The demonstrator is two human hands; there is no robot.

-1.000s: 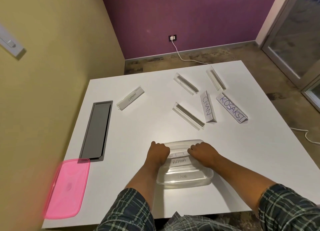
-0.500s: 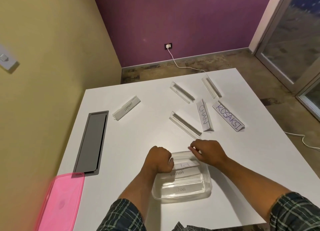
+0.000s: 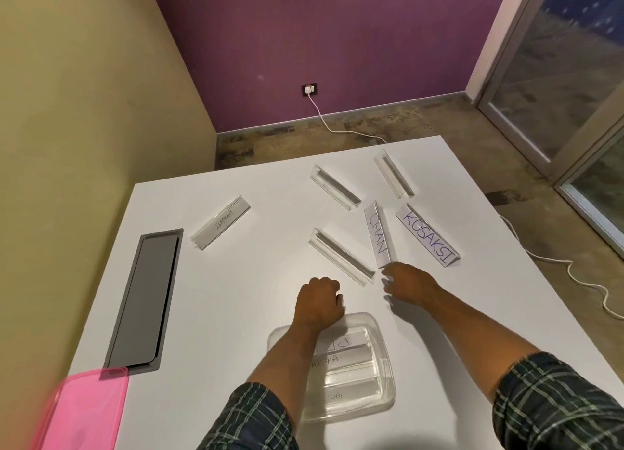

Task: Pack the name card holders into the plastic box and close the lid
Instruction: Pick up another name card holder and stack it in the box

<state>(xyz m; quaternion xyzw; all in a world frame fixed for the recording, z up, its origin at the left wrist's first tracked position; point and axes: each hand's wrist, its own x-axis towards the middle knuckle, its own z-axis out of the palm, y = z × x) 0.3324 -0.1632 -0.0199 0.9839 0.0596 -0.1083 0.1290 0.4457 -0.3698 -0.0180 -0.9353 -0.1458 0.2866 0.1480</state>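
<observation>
A clear plastic box (image 3: 383, 378) stands near the table's front edge with three name card holders inside, one marked ALPHA (image 3: 326, 361). My left hand (image 3: 319, 302) is curled into a loose fist just beyond the box's far rim, holding nothing. My right hand (image 3: 410, 282) reaches forward, fingers apart, its fingertips at the near end of the CHAN holder (image 3: 378, 236). A blank holder (image 3: 341, 256) lies between my hands. The KOSAKSI holder (image 3: 427, 235), two more blank holders (image 3: 334, 187) (image 3: 393, 177) and the ELEPHANT holder (image 3: 221, 226) lie farther back. The pink lid (image 3: 81, 412) rests at the front left corner.
A grey cable hatch (image 3: 143, 301) is set into the white table (image 3: 253, 280) on the left. A yellow wall runs along the left side. A white cable (image 3: 557, 267) lies on the floor to the right.
Both hands left the box and moved forward. My right hand went farther, up to the near end of the CHAN holder. A third holder now lies in the box.
</observation>
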